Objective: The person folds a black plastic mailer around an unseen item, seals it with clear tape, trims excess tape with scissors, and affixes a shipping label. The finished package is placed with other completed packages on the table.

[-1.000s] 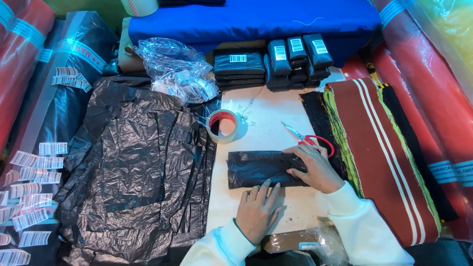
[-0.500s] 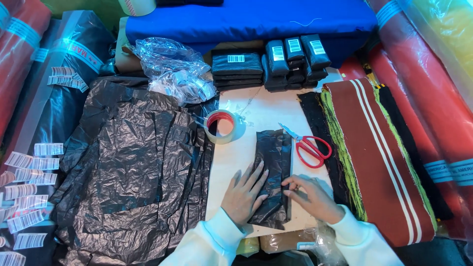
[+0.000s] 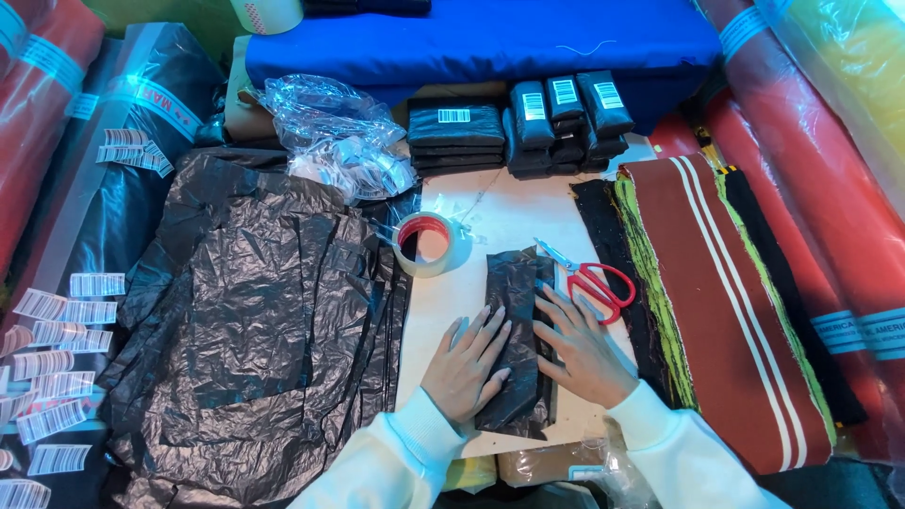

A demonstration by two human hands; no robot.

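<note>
1. Now your left hand [image 3: 468, 366] and right hand [image 3: 583, 347] lie flat, fingers spread, gripping nothing, pressing the black plastic package [image 3: 518, 344].
2. It lies lengthwise on the surface [image 3: 443, 302], beside the red scissors [image 3: 596, 283].

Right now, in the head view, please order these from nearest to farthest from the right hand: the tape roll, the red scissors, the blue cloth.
Measured from the right hand:
1. Red scissors: just above the fingers, on the white board.
2. Tape roll: up and to the left, beside the black plastic sheets.
3. Blue cloth: at the far top edge.
</note>
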